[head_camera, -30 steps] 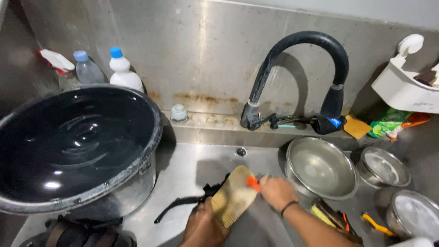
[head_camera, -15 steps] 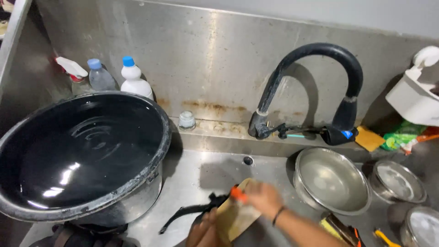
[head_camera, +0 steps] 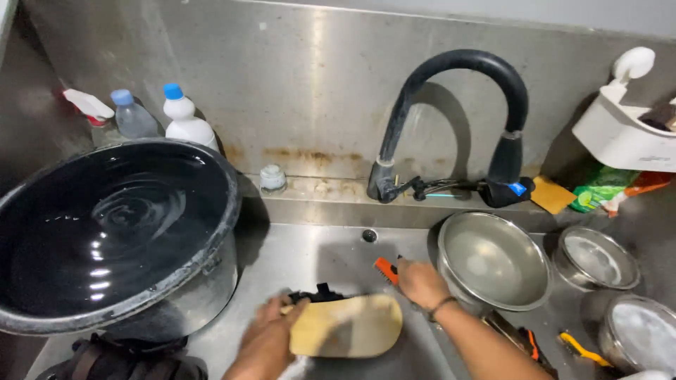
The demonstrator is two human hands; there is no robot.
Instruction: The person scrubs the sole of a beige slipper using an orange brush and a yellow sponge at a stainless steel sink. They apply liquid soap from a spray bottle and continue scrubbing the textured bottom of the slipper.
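Between big pot point(head_camera: 120, 232) and steel bowl point(head_camera: 493, 260), hands-held wooden board point(head_camera: 345, 325).

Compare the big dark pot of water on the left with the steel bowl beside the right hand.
The dark pot is far larger and deeper than the steel bowl. The pot is brim-full of rippling water; the bowl looks nearly empty. The pot's inside is black, the bowl's shiny silver. Both are round, upright and stand in the sink.
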